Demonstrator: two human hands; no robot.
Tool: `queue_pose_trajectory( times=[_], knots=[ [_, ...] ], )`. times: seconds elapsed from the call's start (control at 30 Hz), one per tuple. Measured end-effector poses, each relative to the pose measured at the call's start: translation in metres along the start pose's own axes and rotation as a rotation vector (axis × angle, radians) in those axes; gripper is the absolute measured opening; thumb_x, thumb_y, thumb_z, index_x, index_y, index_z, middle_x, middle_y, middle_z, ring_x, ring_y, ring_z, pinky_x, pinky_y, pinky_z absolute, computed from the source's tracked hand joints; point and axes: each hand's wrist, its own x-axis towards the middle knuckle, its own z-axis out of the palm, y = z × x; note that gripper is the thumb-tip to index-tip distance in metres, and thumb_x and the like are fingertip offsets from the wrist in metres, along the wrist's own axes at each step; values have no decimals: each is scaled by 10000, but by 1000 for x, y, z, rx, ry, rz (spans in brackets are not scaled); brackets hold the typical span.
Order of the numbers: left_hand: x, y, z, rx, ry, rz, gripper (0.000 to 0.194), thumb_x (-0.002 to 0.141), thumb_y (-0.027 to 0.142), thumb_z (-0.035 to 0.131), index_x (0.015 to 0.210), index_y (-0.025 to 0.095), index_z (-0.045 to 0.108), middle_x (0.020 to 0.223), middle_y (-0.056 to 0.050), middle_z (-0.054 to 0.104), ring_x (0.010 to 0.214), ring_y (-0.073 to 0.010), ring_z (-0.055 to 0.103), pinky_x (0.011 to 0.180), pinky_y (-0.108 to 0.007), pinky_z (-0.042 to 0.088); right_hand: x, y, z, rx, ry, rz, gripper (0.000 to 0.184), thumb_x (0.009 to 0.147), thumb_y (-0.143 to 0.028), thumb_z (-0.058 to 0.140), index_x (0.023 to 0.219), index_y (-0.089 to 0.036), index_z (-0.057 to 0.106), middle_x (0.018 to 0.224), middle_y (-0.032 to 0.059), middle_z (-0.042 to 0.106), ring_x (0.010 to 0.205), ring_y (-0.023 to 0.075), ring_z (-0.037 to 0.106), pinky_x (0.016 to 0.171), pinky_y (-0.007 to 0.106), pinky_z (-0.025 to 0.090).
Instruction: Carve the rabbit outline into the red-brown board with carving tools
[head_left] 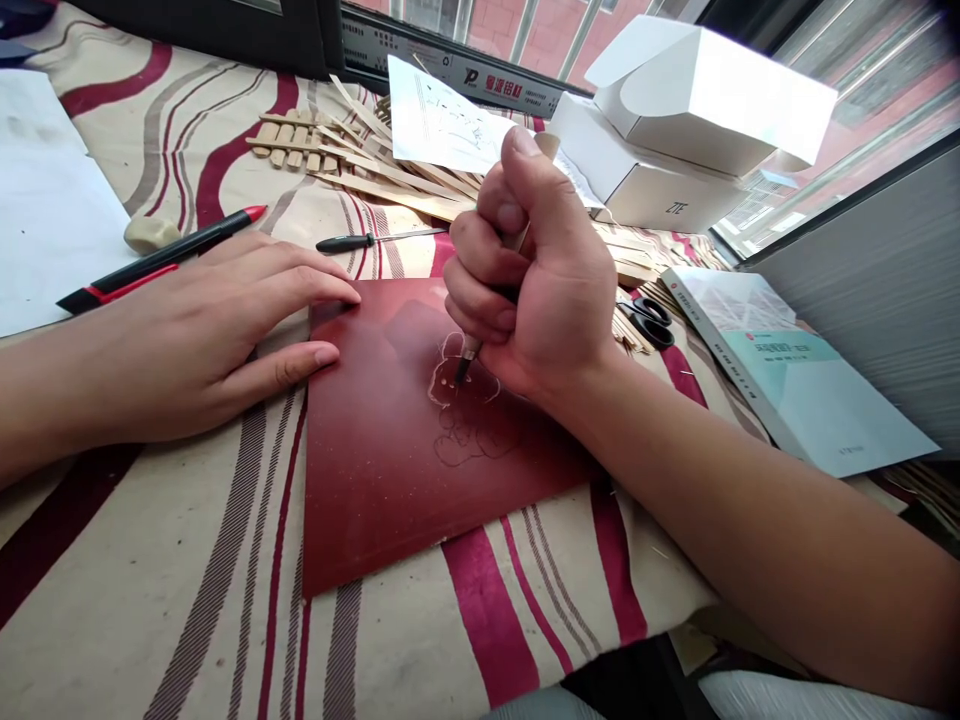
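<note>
A flat reddish-brown sheet lies on the striped cloth, with a small cartoon animal drawn on it. Pale cut lines trace the animal's head, while thin dark lines outline the body below. My right hand is wrapped in a fist around a carving tool, whose dark tip points down onto the drawn head. Most of the tool's handle is hidden by the fingers; its light end shows beside the thumb. My left hand is open, its thumb and fingertips resting on the sheet's upper left edge.
Beyond the sheet lie a black-handled thin tool and wooden strips. A black and red pen and an eraser-like lump are at left. White boxes, scissors and a book stand or lie at right.
</note>
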Motion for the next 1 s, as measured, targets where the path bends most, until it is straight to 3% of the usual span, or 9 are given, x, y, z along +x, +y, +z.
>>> queue_pose_trajectory(
  times=[0.1,0.43,0.63,0.8,1.0],
  knots=[
    [0,-1,1,4,6,-2,415,1068,496,435,1397,287,577,1439,-64,630,1297,-306,595,1134,-521,453,0,2,-3,18,-31,-31,568,932,-503,778,721,-244,318,597,-100,170,471,68,60,427,257,62],
    [0,-2,1,4,15,30,414,1065,470,439,1400,267,577,1423,-64,627,1268,-304,604,1131,-523,452,2,4,-7,-17,33,-53,526,946,-459,737,728,-249,307,604,-94,161,482,83,48,425,265,65],
    [0,-4,2,-20,21,-13,447,1054,542,426,1379,291,605,1410,-44,635,1249,-306,613,1136,-547,460,3,2,-8,-60,50,-13,440,1097,-379,467,715,-246,295,588,-78,175,474,102,50,426,275,91],
    [0,-4,2,-16,17,-21,460,1045,546,428,1389,293,601,1411,-44,635,1247,-309,613,1134,-554,462,-1,4,-8,-38,46,-60,559,969,-547,712,739,-255,294,634,-82,146,501,94,47,445,276,73],
    [-1,-4,1,-12,17,6,438,1050,501,442,1399,280,586,1409,-52,629,1225,-303,607,1110,-526,461,0,5,-8,-26,29,-64,556,983,-534,710,731,-251,304,635,-75,159,503,94,48,441,278,86]
  ],
)
